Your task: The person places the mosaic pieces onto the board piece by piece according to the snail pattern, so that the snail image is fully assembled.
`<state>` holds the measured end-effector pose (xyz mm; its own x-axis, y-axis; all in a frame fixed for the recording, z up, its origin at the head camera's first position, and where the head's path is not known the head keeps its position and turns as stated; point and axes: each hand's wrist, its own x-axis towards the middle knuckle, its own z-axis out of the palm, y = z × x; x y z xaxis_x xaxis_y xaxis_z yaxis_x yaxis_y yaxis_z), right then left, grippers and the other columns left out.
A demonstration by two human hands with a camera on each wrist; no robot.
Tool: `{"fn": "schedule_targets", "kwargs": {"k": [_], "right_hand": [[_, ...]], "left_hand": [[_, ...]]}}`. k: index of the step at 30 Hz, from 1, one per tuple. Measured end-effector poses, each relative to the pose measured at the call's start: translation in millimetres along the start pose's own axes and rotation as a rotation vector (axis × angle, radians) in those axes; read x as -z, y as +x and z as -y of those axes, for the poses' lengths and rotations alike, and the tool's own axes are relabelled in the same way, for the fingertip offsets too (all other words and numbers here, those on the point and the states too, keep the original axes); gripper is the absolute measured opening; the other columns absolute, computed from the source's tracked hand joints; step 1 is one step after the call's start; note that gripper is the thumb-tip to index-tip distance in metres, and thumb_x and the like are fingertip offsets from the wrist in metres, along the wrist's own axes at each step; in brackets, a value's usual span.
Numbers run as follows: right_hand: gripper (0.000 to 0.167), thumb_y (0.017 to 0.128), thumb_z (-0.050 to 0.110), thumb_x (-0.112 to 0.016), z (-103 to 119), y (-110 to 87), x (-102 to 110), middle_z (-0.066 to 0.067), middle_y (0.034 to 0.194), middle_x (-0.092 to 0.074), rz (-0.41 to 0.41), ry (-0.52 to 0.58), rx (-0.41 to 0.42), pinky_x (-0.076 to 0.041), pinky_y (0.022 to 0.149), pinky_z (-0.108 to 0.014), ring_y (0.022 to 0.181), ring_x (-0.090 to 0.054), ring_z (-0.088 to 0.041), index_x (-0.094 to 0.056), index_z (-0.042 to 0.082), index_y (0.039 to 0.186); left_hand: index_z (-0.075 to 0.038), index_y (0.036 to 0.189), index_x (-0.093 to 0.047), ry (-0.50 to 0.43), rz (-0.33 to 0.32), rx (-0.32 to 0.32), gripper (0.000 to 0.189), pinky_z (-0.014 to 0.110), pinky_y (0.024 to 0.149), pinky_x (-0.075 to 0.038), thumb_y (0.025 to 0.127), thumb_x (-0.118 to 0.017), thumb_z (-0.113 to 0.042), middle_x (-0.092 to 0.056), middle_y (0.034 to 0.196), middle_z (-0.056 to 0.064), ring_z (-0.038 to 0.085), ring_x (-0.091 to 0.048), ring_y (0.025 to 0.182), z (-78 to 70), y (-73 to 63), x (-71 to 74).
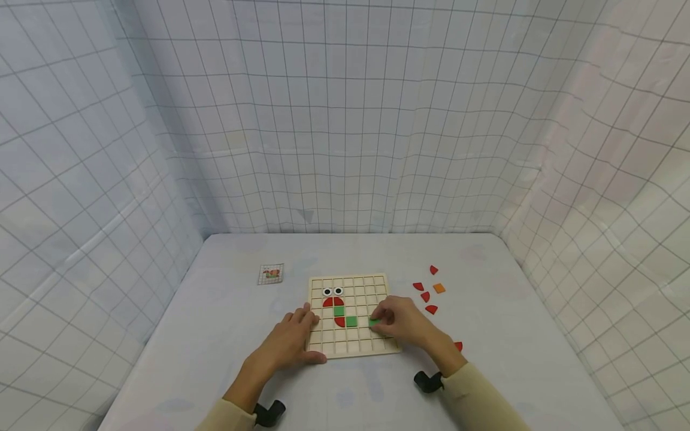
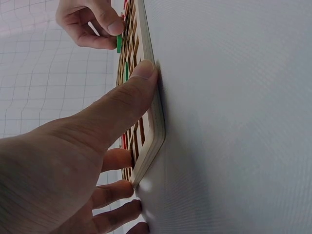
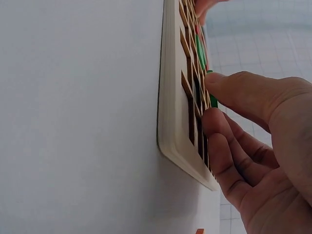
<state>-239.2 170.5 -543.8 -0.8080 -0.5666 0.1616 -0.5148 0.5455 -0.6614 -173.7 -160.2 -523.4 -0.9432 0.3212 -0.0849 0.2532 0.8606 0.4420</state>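
Observation:
A wooden grid board (image 1: pixel 356 346) lies on the table, bearing two eye tiles (image 1: pixel 332 291), red quarter-round tiles (image 1: pixel 328 302) and green square tiles (image 1: pixel 351 321). My right hand (image 1: pixel 401 320) pinches another green square tile (image 1: pixel 374 322) over the right part of the grid; the right wrist view shows this tile (image 3: pixel 213 101) at the thumb and fingertips. My left hand (image 1: pixel 288 338) rests at the board's left front corner. In the left wrist view its thumb (image 2: pixel 131 90) presses on the rim, with the other fingers spread along the adjoining side.
Left of the board lies a small picture card (image 1: pixel 271 274) with a coloured figure on a grid. Several loose red quarter-round tiles (image 1: pixel 425 296) and an orange square tile (image 1: pixel 439 288) lie to the right. Another red tile (image 1: pixel 458 346) is partly hidden by the right forearm.

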Motion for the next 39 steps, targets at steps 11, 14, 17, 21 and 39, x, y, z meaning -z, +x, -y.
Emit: {"fn": "schedule_targets", "kwargs": {"k": [11,14,17,21,39], "right_hand": [[0.011,0.099,0.009,-0.094,10.5,7.2,-7.7,0.001,0.101,-0.077,-0.009,-0.026,-0.046,-0.058,0.076,-0.019,0.086,-0.065,-0.003,-0.088,0.010,0.109],[0.010,0.099,0.007,-0.093,9.7,8.5,-10.1,-0.001,0.102,-0.078,-0.023,-0.029,-0.023,-0.058,0.076,-0.019,0.087,-0.066,-0.006,-0.089,0.009,0.107],[0.008,0.099,0.007,-0.093,9.1,9.3,-12.3,0.000,0.103,-0.078,-0.028,-0.032,-0.016,-0.057,0.077,-0.019,0.087,-0.066,-0.006,-0.089,0.009,0.107],[0.008,0.100,0.008,-0.092,9.1,9.7,-13.6,-0.001,0.106,-0.077,-0.030,-0.034,-0.018,-0.058,0.078,-0.019,0.088,-0.065,-0.005,-0.090,0.009,0.108],[0.008,0.102,0.003,-0.089,13.1,14.5,-20.7,-0.003,0.109,-0.074,-0.045,-0.048,-0.059,-0.058,0.081,-0.020,0.093,-0.064,-0.008,-0.092,0.010,0.104]], "left_hand": [[-0.002,0.149,-0.065,0.002,-0.005,-0.018,0.089,0.071,0.118,-0.057,0.083,-0.106,-0.048,-0.049,0.177,0.034,0.054,-0.062,0.144,2.3,0.3,-1.6],[-0.002,0.149,-0.065,0.007,-0.002,-0.019,0.090,0.071,0.119,-0.057,0.084,-0.106,-0.048,-0.049,0.177,0.034,0.054,-0.062,0.144,1.8,0.2,-0.7],[-0.003,0.150,-0.065,0.001,0.003,-0.015,0.090,0.071,0.119,-0.056,0.083,-0.106,-0.049,-0.049,0.177,0.034,0.054,-0.061,0.145,0.8,-0.1,0.2],[-0.003,0.149,-0.065,-0.003,0.003,-0.016,0.090,0.071,0.118,-0.057,0.083,-0.106,-0.048,-0.048,0.177,0.034,0.054,-0.062,0.143,0.6,0.4,0.9],[-0.002,0.148,-0.065,0.001,-0.006,-0.022,0.090,0.070,0.117,-0.057,0.083,-0.106,-0.049,-0.048,0.177,0.034,0.054,-0.062,0.142,0.9,0.4,0.6]]}}
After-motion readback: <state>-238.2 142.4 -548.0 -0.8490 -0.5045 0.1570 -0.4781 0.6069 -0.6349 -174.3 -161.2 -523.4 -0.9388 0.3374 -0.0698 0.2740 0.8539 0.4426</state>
